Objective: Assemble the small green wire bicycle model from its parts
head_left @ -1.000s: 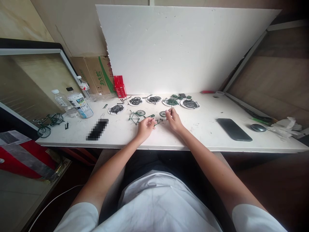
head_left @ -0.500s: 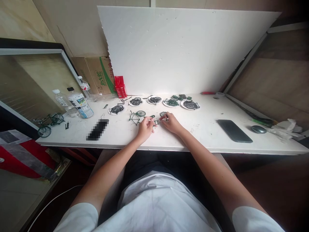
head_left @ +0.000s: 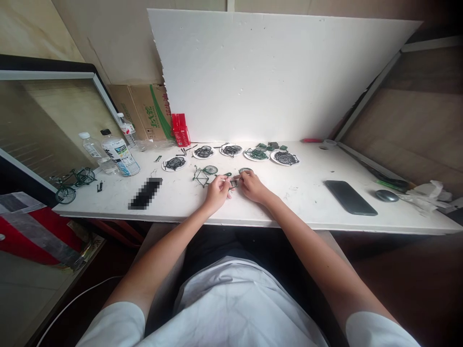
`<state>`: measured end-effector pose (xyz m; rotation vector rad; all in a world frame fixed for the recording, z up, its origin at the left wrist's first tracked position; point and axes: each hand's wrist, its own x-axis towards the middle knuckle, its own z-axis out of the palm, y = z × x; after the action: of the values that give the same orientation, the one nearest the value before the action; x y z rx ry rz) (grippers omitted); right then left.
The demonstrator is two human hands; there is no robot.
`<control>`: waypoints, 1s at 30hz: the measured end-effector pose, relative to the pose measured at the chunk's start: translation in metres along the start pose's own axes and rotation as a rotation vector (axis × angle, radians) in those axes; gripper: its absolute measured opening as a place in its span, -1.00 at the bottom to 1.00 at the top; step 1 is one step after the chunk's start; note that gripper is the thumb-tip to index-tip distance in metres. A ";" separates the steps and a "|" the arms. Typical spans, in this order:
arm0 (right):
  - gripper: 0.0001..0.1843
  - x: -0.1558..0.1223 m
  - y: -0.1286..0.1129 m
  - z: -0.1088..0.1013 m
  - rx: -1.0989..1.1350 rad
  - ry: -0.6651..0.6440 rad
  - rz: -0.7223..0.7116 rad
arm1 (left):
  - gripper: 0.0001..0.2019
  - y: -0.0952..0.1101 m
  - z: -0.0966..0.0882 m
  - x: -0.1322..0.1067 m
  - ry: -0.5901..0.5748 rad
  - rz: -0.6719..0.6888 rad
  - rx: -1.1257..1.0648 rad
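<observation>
My left hand [head_left: 217, 191] and my right hand [head_left: 252, 185] meet over the middle of the white table [head_left: 296, 202]. Both pinch a small dark bicycle part [head_left: 234, 182] between their fingertips. Just beyond my left hand lies a green model bicycle frame [head_left: 204, 174] with one wheel. A small green wheel [head_left: 245, 170] lies just past my right hand. Several white plates of dark and green parts [head_left: 285, 157] stand in a row further back.
A black phone [head_left: 349, 197] and a mouse [head_left: 387, 195] lie at the right. Water bottles [head_left: 119, 153] and a finished green model bicycle [head_left: 74, 183] stand at the left edge, a blurred dark object [head_left: 145, 193] nearer. A white board [head_left: 275, 72], red box [head_left: 180, 129] and carton [head_left: 148, 111] stand behind.
My right hand has come down and left from beside the small green wheel to meet my left hand at the small part. My left hand has barely moved.
</observation>
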<state>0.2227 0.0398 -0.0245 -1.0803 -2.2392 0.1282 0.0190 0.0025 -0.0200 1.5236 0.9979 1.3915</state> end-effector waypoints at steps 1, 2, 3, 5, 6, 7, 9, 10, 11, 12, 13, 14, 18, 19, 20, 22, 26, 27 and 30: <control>-0.86 0.000 0.000 0.000 0.008 0.006 -0.007 | -0.57 0.000 0.000 0.000 -0.001 0.002 0.000; -0.86 0.000 0.000 0.000 0.016 0.011 -0.016 | -0.57 0.000 0.000 0.000 -0.003 0.003 -0.001; -0.87 0.000 0.000 -0.001 0.022 0.014 -0.026 | -0.56 0.000 0.001 0.000 -0.004 0.003 -0.001; -0.87 0.000 0.000 -0.001 0.021 0.015 -0.036 | -0.56 0.000 0.001 0.000 -0.001 -0.002 -0.003; -0.86 0.000 0.001 -0.001 0.014 0.012 -0.035 | -0.56 0.000 0.001 0.000 0.001 -0.006 -0.004; -0.85 0.000 0.001 -0.001 0.008 0.008 -0.033 | -0.57 0.000 0.001 0.000 0.001 -0.011 -0.004; -0.81 0.000 0.002 0.000 -0.001 0.001 -0.033 | -0.58 0.000 0.001 0.000 -0.002 -0.017 -0.002; -0.79 0.001 0.003 0.000 -0.002 -0.003 -0.037 | -0.59 0.001 0.001 -0.001 -0.005 -0.017 -0.001; -0.78 0.001 0.003 0.000 0.000 -0.010 -0.042 | -0.60 0.001 0.001 -0.001 -0.009 -0.017 0.001; -0.78 0.001 0.003 0.000 0.000 -0.019 -0.046 | -0.60 0.001 0.001 -0.001 -0.011 -0.017 0.003; -0.77 0.001 0.002 0.001 -0.001 -0.031 -0.047 | -0.61 0.002 0.001 -0.001 -0.013 -0.018 0.004; -0.77 0.001 0.002 0.000 -0.004 -0.044 -0.045 | -0.61 0.002 0.001 -0.001 -0.013 -0.019 0.005; -0.72 0.000 -0.001 -0.002 -0.024 -0.071 -0.025 | -0.61 0.004 0.001 -0.002 -0.008 -0.025 0.014; -0.72 0.000 -0.002 -0.003 -0.029 -0.070 -0.023 | -0.61 0.004 0.001 -0.002 -0.010 -0.026 0.017; -0.73 0.000 -0.002 -0.003 -0.036 -0.068 -0.023 | -0.61 0.005 0.000 -0.002 -0.011 -0.026 0.020; -0.75 0.000 -0.003 -0.004 -0.053 -0.057 -0.023 | -0.62 0.005 0.000 -0.002 -0.014 -0.025 0.023; -0.82 -0.001 -0.003 -0.003 -0.121 -0.029 -0.008 | -0.62 0.005 0.001 -0.002 -0.017 -0.021 0.023; -0.83 -0.001 -0.003 -0.003 -0.134 -0.027 -0.007 | -0.62 0.005 0.001 -0.002 -0.016 -0.020 0.022; -0.80 -0.001 -0.003 -0.002 -0.127 -0.017 -0.016 | -0.62 0.004 0.001 -0.001 -0.012 -0.020 0.017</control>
<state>0.2224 0.0373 -0.0223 -1.1310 -2.2965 -0.0124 0.0198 -0.0003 -0.0170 1.5282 1.0171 1.3612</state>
